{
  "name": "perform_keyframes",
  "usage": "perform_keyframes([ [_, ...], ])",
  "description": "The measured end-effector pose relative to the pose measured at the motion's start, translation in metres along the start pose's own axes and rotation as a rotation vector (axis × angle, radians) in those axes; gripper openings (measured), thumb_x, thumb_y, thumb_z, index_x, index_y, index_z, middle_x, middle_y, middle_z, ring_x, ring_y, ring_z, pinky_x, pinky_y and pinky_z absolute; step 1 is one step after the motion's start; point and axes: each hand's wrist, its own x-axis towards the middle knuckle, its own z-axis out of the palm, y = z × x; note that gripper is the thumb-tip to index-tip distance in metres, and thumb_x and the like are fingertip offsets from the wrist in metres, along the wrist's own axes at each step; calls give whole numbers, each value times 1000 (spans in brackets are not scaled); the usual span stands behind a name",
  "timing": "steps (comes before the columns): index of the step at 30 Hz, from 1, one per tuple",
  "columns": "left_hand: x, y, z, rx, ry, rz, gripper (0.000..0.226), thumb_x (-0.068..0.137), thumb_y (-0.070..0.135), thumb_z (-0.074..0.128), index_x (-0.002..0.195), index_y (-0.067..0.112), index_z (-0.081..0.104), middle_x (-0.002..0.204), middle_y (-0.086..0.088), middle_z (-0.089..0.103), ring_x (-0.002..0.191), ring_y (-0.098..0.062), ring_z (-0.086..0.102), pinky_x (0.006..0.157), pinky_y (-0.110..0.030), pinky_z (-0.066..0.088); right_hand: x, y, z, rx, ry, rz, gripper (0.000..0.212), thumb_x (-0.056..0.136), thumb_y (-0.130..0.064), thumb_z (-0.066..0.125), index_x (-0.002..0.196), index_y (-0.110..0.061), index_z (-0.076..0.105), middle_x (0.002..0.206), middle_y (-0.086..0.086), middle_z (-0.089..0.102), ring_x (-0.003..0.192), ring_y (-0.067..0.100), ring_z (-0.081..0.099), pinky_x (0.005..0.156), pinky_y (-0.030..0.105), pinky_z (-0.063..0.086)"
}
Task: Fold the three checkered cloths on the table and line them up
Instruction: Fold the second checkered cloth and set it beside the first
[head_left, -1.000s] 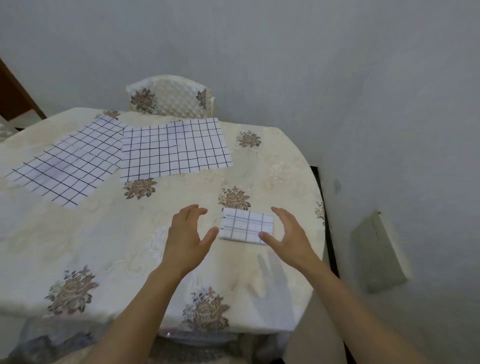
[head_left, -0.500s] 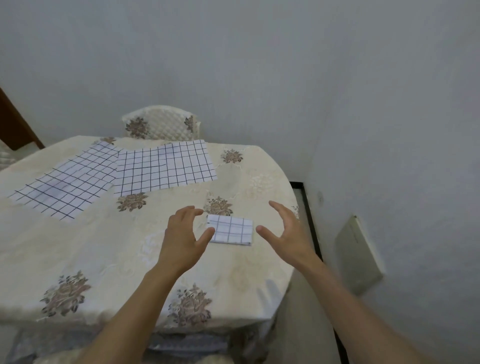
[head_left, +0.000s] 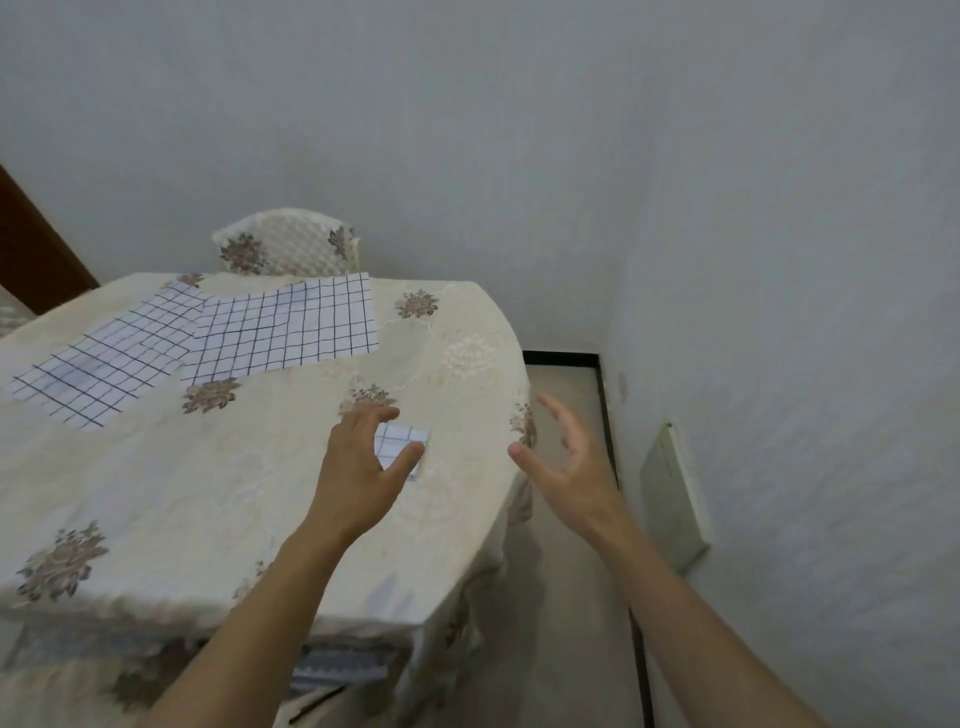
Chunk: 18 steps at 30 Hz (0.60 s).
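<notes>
On the floral-covered desk, two unfolded checkered cloths lie overlapping, well beyond the folded cloth. The left hand hovers over the folded cloth's left side, grip apart. Right of the folded cloth, past the desk edge, the right hand is spread, empty.

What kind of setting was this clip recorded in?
Most likely a home dining corner. A table under a cream floral embroidered tablecloth sits against plain plastered walls, and a chair with a matching quilted cover stands at its far side. Nothing looks like a lab or workshop.
</notes>
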Motion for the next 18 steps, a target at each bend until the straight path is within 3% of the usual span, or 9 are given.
perform_keyframes([
  [2, 10, 10, 10, -13, 8, -4, 46, 86, 44, 65, 126, 23, 56, 131, 4, 52, 122, -17, 46, 98, -29, 34, 12, 8, -15, 8, 38, 4, 67, 84, -41, 72, 142, -32, 41, 130, -30, 40, 111, -16, 39, 89, 0, 26],
  [4, 25, 15, 19, -16, 8, -17, 44, 87, 40, 68, 125, 25, 55, 132, 3, 52, 122, -17, 47, 100, -31, 36, 28, 16, -24, 28, 58, 3, 66, 83, -43, 73, 141, -33, 43, 127, -36, 38, 110, -20, 39, 93, 6, 28],
  [10, 92, 14, 60, -72, 4, -41, 53, 81, 51, 61, 126, 24, 55, 132, 3, 52, 122, -19, 49, 103, -46, 43, 89, 40, -40, 16, 75, -1, 66, 83, -48, 70, 141, -34, 42, 139, -24, 43, 128, -5, 38, 103, 18, 30],
  [13, 132, 13, 88, -126, 15, -50, 44, 88, 42, 67, 126, 25, 54, 132, 6, 50, 123, -16, 47, 100, -47, 45, 125, 48, -49, -8, 90, 4, 64, 84, -45, 70, 140, -35, 42, 143, -19, 43, 131, -3, 37, 109, 25, 31],
  [18, 184, 13, 117, -201, 21, -73, 41, 89, 41, 67, 125, 27, 54, 127, 10, 49, 120, -12, 47, 99, -44, 45, 192, 46, -59, -30, 115, 41, 64, 85, -44, 69, 142, -33, 41, 140, -24, 40, 128, 1, 38, 112, 36, 36],
])
